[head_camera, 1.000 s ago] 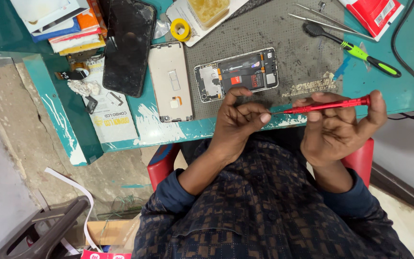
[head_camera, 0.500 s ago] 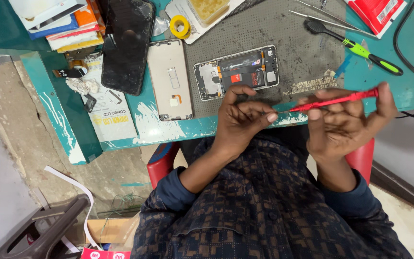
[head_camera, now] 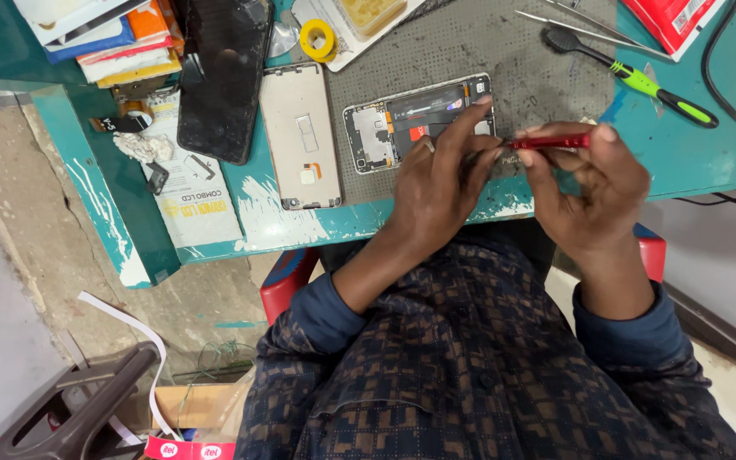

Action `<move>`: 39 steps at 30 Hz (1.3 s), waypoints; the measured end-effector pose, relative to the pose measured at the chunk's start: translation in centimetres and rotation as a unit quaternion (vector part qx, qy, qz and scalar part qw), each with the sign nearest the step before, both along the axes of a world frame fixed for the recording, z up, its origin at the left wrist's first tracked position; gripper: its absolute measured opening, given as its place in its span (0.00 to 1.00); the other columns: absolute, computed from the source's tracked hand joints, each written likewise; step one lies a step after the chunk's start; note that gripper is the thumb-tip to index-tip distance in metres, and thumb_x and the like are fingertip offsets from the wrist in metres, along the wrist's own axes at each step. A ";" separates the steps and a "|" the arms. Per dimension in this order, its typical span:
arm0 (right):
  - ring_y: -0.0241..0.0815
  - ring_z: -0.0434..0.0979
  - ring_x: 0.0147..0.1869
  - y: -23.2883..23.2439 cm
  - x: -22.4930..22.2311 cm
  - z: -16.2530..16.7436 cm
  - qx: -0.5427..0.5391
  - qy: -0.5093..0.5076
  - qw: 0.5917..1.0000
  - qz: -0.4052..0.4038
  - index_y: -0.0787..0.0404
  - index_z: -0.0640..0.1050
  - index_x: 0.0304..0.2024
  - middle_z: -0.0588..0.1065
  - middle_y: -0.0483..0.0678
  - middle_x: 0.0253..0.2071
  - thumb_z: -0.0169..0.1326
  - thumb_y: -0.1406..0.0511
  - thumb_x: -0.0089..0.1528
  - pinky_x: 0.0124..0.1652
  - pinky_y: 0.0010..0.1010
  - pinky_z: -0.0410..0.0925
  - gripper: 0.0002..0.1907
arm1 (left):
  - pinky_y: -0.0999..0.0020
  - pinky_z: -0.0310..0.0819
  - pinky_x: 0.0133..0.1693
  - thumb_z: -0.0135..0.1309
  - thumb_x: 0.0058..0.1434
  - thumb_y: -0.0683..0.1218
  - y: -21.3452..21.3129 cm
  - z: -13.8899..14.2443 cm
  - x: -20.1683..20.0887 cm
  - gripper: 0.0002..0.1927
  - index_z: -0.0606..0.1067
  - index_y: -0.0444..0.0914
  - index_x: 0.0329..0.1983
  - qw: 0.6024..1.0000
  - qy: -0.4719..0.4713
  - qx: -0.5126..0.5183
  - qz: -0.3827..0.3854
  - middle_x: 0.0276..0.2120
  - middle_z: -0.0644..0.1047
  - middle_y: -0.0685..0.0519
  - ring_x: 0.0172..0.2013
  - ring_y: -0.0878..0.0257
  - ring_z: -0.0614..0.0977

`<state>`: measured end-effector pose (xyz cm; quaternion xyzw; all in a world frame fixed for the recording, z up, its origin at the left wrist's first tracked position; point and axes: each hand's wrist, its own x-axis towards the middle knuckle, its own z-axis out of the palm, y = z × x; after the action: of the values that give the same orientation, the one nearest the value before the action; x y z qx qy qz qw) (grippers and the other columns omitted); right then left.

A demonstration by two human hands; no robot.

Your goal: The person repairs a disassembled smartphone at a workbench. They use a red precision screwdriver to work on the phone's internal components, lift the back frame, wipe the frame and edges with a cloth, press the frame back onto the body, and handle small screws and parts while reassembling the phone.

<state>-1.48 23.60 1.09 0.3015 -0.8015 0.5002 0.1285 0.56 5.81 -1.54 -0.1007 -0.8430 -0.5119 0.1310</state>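
At the far left of the teal bench [head_camera: 112, 204], a stack of flat boxes [head_camera: 104, 34] in white, blue, orange and yellow is lying beside a white printed leaflet [head_camera: 198, 192]. A black phone screen [head_camera: 221, 81] and a beige back cover [head_camera: 301, 136] are resting next to them, with a yellow tape roll [head_camera: 319, 39] above. On the grey mat [head_camera: 487, 51], the opened phone [head_camera: 415, 119] is lying under the left hand [head_camera: 436, 183], whose fingers are pressing on its lower edge. The right hand [head_camera: 594, 192] is pinching a red screwdriver [head_camera: 551, 141] just beside the phone. A green-handled screwdriver [head_camera: 653, 89] and a red packet [head_camera: 675, 19] are sitting at the right.
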 end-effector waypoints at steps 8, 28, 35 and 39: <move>0.55 0.83 0.51 0.2 -0.3 -0.4 0.103 0.070 0.992 -0.026 0.53 0.55 0.73 0.79 0.60 0.50 0.65 0.81 0.71 0.45 0.35 0.78 0.41 | 0.64 0.73 0.42 0.60 0.70 0.36 -0.2 -0.7 0.3 0.35 0.55 0.34 0.74 0.996 0.057 -0.061 -0.021 0.46 0.82 0.51 0.36 0.58 0.83; 0.53 0.84 0.52 0.2 -0.2 -0.6 0.100 0.048 0.994 -0.013 0.50 0.53 0.75 0.77 0.60 0.53 0.64 0.81 0.71 0.46 0.35 0.80 0.43 | 0.65 0.74 0.41 0.59 0.71 0.35 -0.1 -1.3 0.4 0.34 0.55 0.34 0.73 0.995 0.073 -0.068 -0.011 0.46 0.82 0.52 0.35 0.60 0.83; 0.55 0.82 0.56 -0.2 -0.6 0.5 0.100 0.034 0.994 0.009 0.50 0.51 0.75 0.76 0.62 0.55 0.58 0.80 0.74 0.50 0.35 0.79 0.40 | 0.61 0.73 0.46 0.62 0.71 0.38 -0.2 -0.9 0.7 0.34 0.57 0.32 0.74 0.993 0.055 -0.102 -0.005 0.49 0.79 0.50 0.43 0.57 0.79; 0.59 0.82 0.54 -0.2 -0.9 0.3 0.071 0.041 0.996 0.017 0.52 0.56 0.69 0.75 0.67 0.54 0.59 0.82 0.67 0.48 0.40 0.78 0.38 | 0.58 0.70 0.55 0.63 0.70 0.41 -1.3 0.2 1.2 0.27 0.66 0.33 0.68 0.986 0.066 -0.150 0.011 0.55 0.75 0.48 0.57 0.53 0.76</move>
<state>-2.42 23.44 1.40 0.3436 -0.8240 0.4309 0.1314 1.72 4.48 -1.30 -0.1437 -0.9010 -0.3702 0.1749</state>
